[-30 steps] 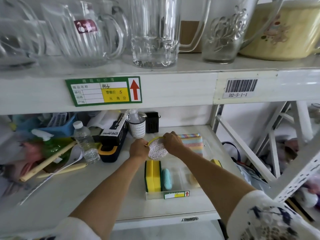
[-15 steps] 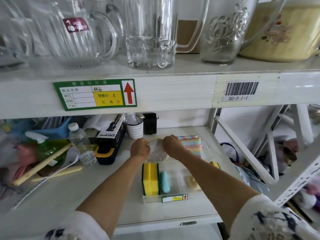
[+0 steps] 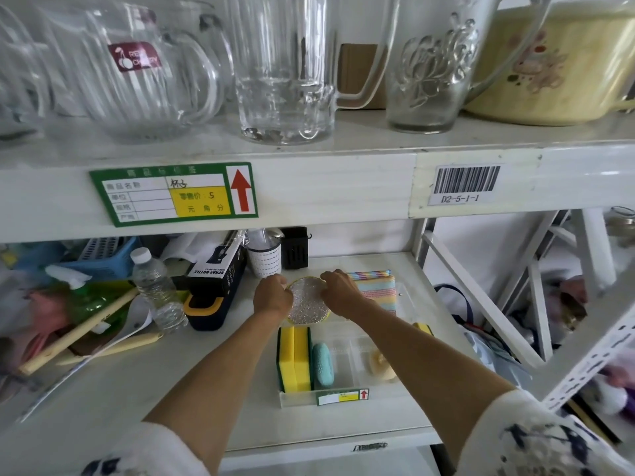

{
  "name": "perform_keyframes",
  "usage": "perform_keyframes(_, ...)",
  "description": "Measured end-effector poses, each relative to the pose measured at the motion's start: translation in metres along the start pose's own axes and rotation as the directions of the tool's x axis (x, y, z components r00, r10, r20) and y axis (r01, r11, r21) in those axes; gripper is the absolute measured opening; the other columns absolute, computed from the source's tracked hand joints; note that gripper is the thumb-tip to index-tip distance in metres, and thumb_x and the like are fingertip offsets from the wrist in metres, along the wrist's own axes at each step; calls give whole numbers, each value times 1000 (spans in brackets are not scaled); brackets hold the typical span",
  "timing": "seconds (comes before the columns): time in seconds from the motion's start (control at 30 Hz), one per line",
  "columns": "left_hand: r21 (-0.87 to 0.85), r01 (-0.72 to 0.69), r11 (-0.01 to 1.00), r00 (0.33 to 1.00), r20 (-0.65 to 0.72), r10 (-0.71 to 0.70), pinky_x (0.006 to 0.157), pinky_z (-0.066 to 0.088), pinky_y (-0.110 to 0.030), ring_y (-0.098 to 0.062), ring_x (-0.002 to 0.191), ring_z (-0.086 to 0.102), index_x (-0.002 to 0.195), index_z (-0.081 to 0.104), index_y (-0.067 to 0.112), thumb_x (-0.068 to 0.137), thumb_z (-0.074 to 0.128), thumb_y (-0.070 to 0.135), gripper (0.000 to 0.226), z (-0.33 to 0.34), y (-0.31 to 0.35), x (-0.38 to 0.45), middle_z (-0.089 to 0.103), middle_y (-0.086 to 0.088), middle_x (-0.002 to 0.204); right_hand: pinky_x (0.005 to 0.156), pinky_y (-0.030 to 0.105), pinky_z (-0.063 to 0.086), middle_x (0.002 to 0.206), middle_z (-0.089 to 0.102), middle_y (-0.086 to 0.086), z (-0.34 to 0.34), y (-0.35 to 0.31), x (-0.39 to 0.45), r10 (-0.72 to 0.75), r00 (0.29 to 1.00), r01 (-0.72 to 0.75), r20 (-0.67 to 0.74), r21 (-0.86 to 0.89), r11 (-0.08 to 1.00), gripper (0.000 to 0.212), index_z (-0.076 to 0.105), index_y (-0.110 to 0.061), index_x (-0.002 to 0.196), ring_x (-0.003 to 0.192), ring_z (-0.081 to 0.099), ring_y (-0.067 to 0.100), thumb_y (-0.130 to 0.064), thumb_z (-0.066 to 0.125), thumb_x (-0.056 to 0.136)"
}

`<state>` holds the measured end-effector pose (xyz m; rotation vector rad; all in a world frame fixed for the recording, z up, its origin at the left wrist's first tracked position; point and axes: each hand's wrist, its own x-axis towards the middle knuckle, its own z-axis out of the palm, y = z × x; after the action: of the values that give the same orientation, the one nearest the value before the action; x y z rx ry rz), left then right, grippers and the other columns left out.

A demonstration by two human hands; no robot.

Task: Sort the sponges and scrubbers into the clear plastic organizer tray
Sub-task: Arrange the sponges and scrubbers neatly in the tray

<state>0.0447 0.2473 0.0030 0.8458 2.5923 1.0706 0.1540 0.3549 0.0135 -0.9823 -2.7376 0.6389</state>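
Observation:
A clear plastic organizer tray lies on the lower shelf. Its front left slots hold two yellow-and-green sponges and a teal scrubber; a tan sponge sits further right. At the tray's back, my left hand and my right hand both grip a round silver glitter scrubber with a yellow rim, held between them. A stack of pastel striped sponges lies just right of my right hand. A yellow sponge corner shows beside my right forearm.
Left of the tray are a black spray-bottle box, a water bottle, a white cup, wooden sticks and a blue basket. Glass pitchers stand on the shelf above. White shelf braces rise at right.
Both hands have lowered the round scrubber slightly toward the tray's back section. The camera has drifted a little, so the shelf sits lower in view.

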Motion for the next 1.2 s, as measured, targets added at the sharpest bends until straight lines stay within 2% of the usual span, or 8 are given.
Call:
perform_keyframes(0.17,-17,-109,994,992,-69,107,96,48,-35,-29,113,60,121,61,6,90,54,8,31,2,26,-6,62,-15,125,94,35,49,128,57,15,-18,10,-5,44,979,-13,-197,158,987,33,60,-6,127,111,60,31,-6,52,94)
perform_keyframes(0.33,-96,-178,979,981,63,185,101,43,-29,-26,120,59,130,56,4,93,50,10,37,28,58,-17,61,-13,133,88,38,50,128,55,12,-44,48,-15,286,876,-206,-389,236,950,32,58,-11,125,108,61,31,-9,46,95)
perform_keyframes(0.43,-35,-172,984,975,138,175,104,41,-32,-30,128,52,135,50,2,92,49,5,43,44,72,-22,56,-17,138,97,41,48,131,52,13,-50,74,-21,393,853,-339,-343,208,918,34,53,-9,129,115,56,31,-10,47,96)
perform_keyframes(0.53,41,-161,986,978,144,153,95,49,-38,-35,116,59,119,59,-1,85,50,1,35,57,80,-23,63,-21,125,99,39,45,130,54,14,-48,87,-26,407,877,-375,-255,164,912,34,53,-8,129,118,55,32,-13,45,97)
perform_keyframes(0.63,105,-120,987,984,147,104,86,50,-37,-38,109,61,110,59,-2,82,52,1,29,64,83,-20,64,-21,119,91,37,47,121,60,15,-44,91,-27,385,902,-368,-196,119,922,31,57,-7,121,110,58,32,-15,40,97)
perform_keyframes(0.83,147,-76,986,986,156,53,90,49,-38,-38,113,59,114,57,-3,85,50,2,31,71,88,-22,63,-21,122,77,33,44,116,64,13,-42,96,-26,386,909,-370,-155,124,921,31,52,-8,125,104,61,32,-13,39,97)
perform_keyframes(1.0,122,-79,989,983,177,57,89,50,-38,-38,111,59,113,59,-2,83,51,1,30,76,88,-25,64,-20,119,69,32,42,110,63,14,-40,100,-25,404,906,-388,-129,133,912,24,57,-4,114,82,53,24,-10,44,94)
perform_keyframes(1.2,120,-73,990,982,185,50,89,50,-37,-36,111,60,114,59,-1,83,51,0,32,76,92,-27,64,-20,120,83,36,50,114,59,14,-41,101,-26,388,914,-374,-118,125,919,26,55,-5,118,100,60,29,-9,47,93)
